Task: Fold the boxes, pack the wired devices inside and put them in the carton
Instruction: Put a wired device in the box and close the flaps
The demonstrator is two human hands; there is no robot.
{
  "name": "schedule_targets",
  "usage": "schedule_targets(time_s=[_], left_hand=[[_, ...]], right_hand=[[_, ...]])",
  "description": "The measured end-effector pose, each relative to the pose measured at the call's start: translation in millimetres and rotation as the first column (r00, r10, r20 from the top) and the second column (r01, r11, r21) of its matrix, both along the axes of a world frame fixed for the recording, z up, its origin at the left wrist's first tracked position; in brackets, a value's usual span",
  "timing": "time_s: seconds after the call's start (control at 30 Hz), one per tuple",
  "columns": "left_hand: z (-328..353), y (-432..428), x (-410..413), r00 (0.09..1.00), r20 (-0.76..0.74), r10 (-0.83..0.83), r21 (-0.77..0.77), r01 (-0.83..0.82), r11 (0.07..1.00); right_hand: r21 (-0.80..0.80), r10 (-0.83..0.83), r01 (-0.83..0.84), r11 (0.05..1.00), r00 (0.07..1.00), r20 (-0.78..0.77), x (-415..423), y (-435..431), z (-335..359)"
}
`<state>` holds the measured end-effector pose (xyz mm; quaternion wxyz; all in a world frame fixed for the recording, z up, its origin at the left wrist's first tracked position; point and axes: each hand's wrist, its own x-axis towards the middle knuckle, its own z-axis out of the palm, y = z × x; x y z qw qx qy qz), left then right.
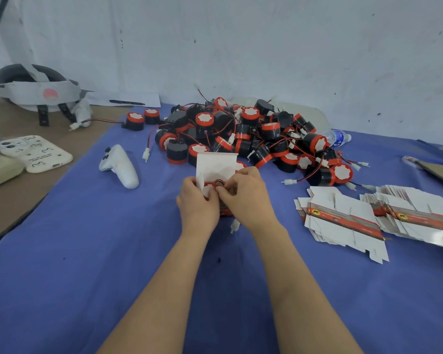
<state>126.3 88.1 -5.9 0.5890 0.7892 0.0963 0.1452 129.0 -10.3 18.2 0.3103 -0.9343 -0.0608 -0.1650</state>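
Note:
A small white and red box (pixel 215 166) stands open at the table's middle, its top flap up. A black and red wired device (pixel 218 183) sits inside its mouth. My left hand (pixel 198 203) grips the box's left side. My right hand (pixel 246 192) holds its right side, fingertips pinching at the opening by the device. A white connector (pixel 235 225) hangs out below the box. Behind lies a heap of wired devices (pixel 251 134). Flat unfolded boxes (pixel 343 221) lie stacked at the right.
A white controller (pixel 120 166) lies on the blue cloth (pixel 87 251) at the left. Further left are a phone case (pixel 35 153) and a headset (pixel 33 93). A water bottle (pixel 339 137) lies behind the heap. A cardboard edge (pixel 437 169) shows at far right.

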Motion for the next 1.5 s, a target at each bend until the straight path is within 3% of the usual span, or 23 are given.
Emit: schedule_targets(time_s=[0.17, 0.37, 0.53, 0.73, 1.07, 1.2, 1.37, 1.5], left_hand=[[-0.5, 0.5, 0.3, 1.000, 0.005, -0.001, 0.002, 0.001, 1.000], [-1.9, 0.9, 0.4, 1.000, 0.012, 0.004, 0.011, -0.004, 1.000], [-1.2, -0.1, -0.3, 0.999, 0.045, 0.018, 0.003, -0.018, 1.000], [-2.4, 1.0, -0.2, 0.999, 0.034, -0.001, 0.040, -0.001, 0.999], [-1.4, -0.8, -0.1, 0.999, 0.002, -0.055, 0.076, 0.054, 0.996], [-2.1, -1.6, 0.1, 0.999, 0.002, -0.051, 0.055, 0.051, 0.997], [-3.6, -1.3, 0.7, 0.999, -0.003, -0.042, 0.077, 0.042, 0.996], [-3.5, -1.3, -0.7, 1.000, 0.003, -0.015, 0.116, 0.014, 0.993]], right_hand=[[-0.115, -0.017, 0.021, 0.993, 0.999, 0.037, 1.4, 1.3, 0.0], [-0.026, 0.049, -0.049, 0.998, 0.999, 0.001, -2.9, -6.0, 3.3], [-0.042, 0.081, -0.084, 0.996, 0.995, -0.061, -2.3, -7.5, 4.2], [0.150, 0.072, -0.061, 0.987, 0.995, -0.068, -3.2, -5.9, 1.7], [0.081, -0.064, 0.062, 0.995, 0.998, 0.025, 1.5, 4.2, -6.8], [-0.019, -0.119, 0.119, 0.993, 0.993, -0.002, 4.5, 8.6, -7.8], [0.103, -0.217, 0.228, 0.968, 0.970, -0.109, 2.8, 1.5, -6.6], [0.383, -0.150, 0.279, 0.881, 0.931, -0.334, 4.8, -8.9, -6.7]])
